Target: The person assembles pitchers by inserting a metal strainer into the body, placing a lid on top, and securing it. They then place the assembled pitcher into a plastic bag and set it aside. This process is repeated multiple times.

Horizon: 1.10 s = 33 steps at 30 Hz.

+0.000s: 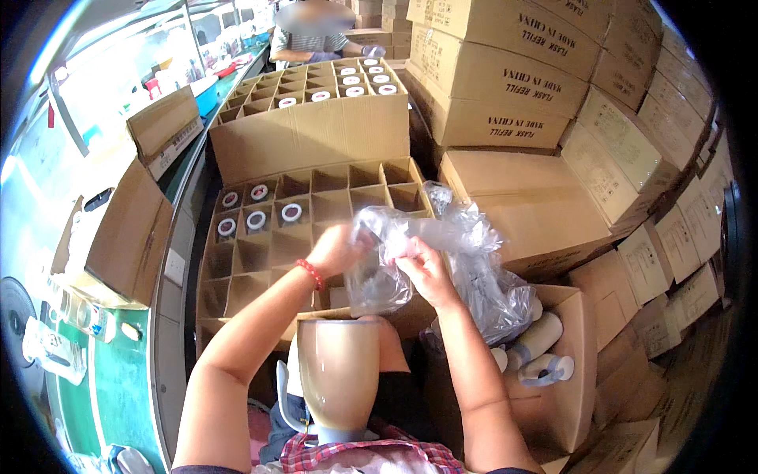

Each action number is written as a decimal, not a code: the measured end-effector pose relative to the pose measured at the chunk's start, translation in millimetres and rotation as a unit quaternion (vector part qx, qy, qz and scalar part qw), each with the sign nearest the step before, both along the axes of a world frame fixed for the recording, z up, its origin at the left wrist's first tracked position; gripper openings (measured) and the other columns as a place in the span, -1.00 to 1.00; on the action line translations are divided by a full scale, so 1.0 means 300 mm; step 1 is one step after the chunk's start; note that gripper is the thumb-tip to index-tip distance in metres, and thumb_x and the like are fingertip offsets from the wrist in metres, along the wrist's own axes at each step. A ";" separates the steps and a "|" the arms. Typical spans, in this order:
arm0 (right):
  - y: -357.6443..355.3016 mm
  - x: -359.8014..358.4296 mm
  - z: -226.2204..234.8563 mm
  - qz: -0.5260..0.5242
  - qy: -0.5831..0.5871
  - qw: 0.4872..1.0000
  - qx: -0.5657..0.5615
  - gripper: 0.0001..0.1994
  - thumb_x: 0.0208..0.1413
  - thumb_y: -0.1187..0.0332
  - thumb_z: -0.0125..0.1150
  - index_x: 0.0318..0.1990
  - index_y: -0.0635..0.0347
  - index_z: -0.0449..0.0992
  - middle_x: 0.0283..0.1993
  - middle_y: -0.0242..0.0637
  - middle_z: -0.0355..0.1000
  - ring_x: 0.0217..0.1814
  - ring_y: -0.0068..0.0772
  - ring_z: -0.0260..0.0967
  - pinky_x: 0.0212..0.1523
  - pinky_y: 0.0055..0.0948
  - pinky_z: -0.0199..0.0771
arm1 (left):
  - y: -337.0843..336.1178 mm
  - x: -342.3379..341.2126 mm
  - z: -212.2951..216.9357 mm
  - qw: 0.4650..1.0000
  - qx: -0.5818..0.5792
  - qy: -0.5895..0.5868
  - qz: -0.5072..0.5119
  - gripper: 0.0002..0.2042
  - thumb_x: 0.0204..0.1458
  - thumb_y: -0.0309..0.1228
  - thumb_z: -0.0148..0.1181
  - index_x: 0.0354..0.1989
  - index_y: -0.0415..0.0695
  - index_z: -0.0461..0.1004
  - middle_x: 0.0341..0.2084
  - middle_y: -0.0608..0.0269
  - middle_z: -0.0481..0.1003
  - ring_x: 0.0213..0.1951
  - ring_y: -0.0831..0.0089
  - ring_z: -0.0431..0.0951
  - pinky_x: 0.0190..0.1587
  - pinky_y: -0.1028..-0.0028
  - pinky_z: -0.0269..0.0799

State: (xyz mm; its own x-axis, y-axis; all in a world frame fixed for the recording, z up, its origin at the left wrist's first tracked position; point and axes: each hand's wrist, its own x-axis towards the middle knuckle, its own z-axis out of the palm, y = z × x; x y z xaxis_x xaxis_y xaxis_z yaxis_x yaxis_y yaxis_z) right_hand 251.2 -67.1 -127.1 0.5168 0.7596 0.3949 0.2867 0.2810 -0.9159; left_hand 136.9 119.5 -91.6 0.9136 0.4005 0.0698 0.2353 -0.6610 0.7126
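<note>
**Pulling a clear bag open above a flask liner**

Gripping from both sides, the left hand point(335, 251) and the right hand point(425, 272) each pinch the mouth of a crinkled clear plastic bag point(379, 272), fingers closed on the film.

Taking the bag as landmark: directly below it, nearest the person, a tall beige rounded flask liner point(339, 375) stands upright between the knees. Its long axis runs straight up toward the bag's hanging bottom, and both hands sit about equally near, the left slightly more above it.

Right of the bag and lower, an open brown carton point(568, 395) holds more pale cylinders in loose film.

Just beyond the bag lies a brown cardboard box with a grid of dividers point(260, 261), a few cells at its far left filled.

Farther off sits a second divided box point(316, 87), then another person's torso.
</note>
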 end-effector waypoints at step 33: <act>-0.466 -0.657 -0.136 0.049 -0.028 0.985 -0.166 -0.90 -0.03 0.58 0.20 -0.37 0.33 0.39 -0.41 -0.18 0.38 -0.40 -0.32 0.39 -0.35 -0.43 0.39 | -0.263 -0.845 -0.130 0.948 -0.094 -0.090 0.289 -0.75 0.04 -0.49 0.18 -0.12 -0.24 0.34 -0.32 0.14 0.47 -0.25 0.43 0.47 -0.15 0.45 0.40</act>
State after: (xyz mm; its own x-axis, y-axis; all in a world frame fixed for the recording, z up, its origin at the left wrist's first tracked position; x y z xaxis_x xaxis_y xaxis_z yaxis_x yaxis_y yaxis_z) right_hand 54.1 -206.9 -167.9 0.4196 0.8965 0.1420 0.3257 -0.0027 -0.9455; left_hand -116.6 40.5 -130.5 0.5174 0.8519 0.0813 0.3827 -0.3153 0.8684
